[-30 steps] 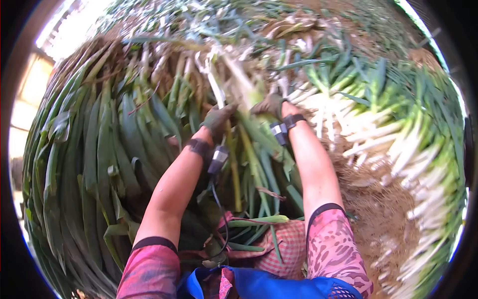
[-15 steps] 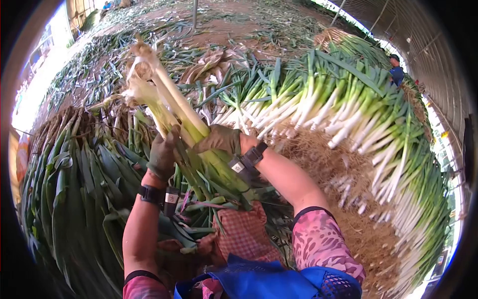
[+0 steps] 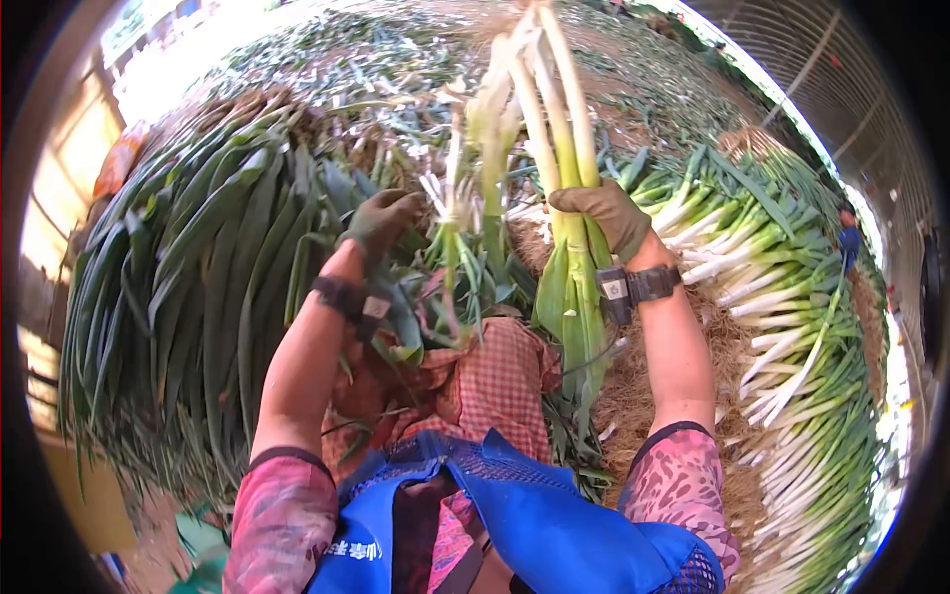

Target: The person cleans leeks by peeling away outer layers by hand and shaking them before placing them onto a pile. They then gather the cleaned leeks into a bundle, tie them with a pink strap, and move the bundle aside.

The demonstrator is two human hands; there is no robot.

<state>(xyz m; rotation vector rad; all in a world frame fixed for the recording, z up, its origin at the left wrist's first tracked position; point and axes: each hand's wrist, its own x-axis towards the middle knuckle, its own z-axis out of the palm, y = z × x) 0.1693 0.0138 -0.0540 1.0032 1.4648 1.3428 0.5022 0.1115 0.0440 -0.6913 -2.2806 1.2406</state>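
Several thick leeks [image 3: 574, 148] stand upright in my gloved right hand [image 3: 606, 216], its fingers wrapped round their pale green stems, roots up and leaves hanging down. My left hand [image 3: 384, 224], also gloved, is in front of the dark green leaf pile; its fingers look curled, but whether anything is between them is too unclear to tell. Between the hands, blurred stalks [image 3: 492, 158] stand root end up, beside smaller pale-stemmed leeks [image 3: 452, 213].
A big heap of untrimmed leeks [image 3: 213, 257] lies at the left. White-stemmed leeks [image 3: 772, 307] curve along the right, beside brown root litter [image 3: 683, 356]. Checked cloth [image 3: 500, 386] covers my lap. A person in blue [image 3: 849, 243] is at the far right.
My right hand has moved right with leeks in it, now more upright. My left hand has come away from those stems. The view has turned, showing more of the left heap.
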